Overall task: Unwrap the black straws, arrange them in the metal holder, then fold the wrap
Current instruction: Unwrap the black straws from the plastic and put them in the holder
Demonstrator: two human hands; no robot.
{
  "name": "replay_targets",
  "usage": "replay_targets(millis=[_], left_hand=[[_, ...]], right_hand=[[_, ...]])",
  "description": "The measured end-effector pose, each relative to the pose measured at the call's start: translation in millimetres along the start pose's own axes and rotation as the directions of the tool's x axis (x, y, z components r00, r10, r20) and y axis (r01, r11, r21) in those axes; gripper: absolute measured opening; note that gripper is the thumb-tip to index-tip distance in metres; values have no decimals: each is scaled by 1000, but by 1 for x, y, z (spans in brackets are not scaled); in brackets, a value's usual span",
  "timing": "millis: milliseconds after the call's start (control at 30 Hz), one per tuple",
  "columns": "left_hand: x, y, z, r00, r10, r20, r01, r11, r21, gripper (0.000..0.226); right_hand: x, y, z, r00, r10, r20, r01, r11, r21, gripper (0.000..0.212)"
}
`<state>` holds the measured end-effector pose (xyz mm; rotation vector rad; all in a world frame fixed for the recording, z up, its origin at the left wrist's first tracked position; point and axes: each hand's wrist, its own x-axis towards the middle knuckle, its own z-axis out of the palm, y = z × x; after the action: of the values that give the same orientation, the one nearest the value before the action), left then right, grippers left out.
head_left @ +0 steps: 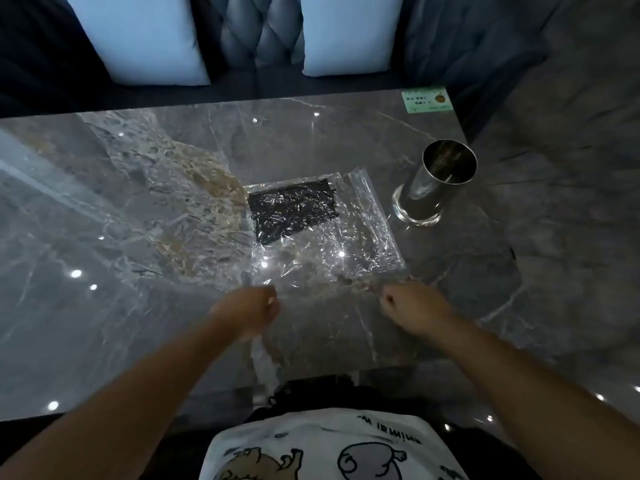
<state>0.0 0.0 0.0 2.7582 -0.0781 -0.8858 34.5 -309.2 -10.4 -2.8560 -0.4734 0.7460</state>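
Grey marble table across the whole scene. Clear wrap spread flat at centre right, near edge drawn toward the body. Black straws bunched at the wrap's far end, seemingly under a film layer, long axis left to right, slightly skewed, ends toward the metal holder. Holder upright just right of the wrap, apparently empty, mouth tilted toward camera by the wide lens. Left hand and right hand curled at the wrap's near edge, apparently pinching film; blurred, contact uncertain. Early stage, by judgement: unwrapping under way; loading and folding left.
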Motion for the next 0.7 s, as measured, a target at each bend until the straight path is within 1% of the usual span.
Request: replay_targets(millis=[33,67,100,133,200,233,300,367,433,533,700], left_hand=[[11,10,1,992,13,-123,-16,1000,-20,25],[18,19,1,975,13,-220,-26,998,-58,24],[28,31,3,961,39,-275,-61,996,-71,24],[37,45,4,953,76,-294,-94,994,-48,27],[53,64,14,938,153,-312,-147,988,42,41],[60,72,19,935,170,-312,-154,985,76,50],[72,83,26,934,172,-313,-149,984,96,63],[84,91,33,944,149,-293,-118,985,123,72],[95,93,41,949,126,-288,-80,983,168,74],[105,91,47,944,134,-301,-70,974,215,70],[111,78,60,959,101,-265,-44,976,213,75]], right_hand=[[12,2,-1,991,13,-137,-10,1000,21,18],[20,3,-5,971,44,-234,-39,999,27,17],[31,5,-7,958,37,-285,-42,999,-14,15],[39,3,-12,952,27,-306,-42,998,-45,13],[49,9,-7,953,-28,-303,-8,993,-119,15],[53,12,-5,953,-43,-301,-4,988,-156,19],[60,16,-1,948,-52,-315,-5,984,-178,22],[66,17,2,945,-67,-319,10,984,-178,26],[69,19,6,947,-66,-316,18,988,-153,32],[77,26,11,955,-36,-294,8,995,-95,38],[84,32,15,960,-51,-275,33,997,-69,28]])
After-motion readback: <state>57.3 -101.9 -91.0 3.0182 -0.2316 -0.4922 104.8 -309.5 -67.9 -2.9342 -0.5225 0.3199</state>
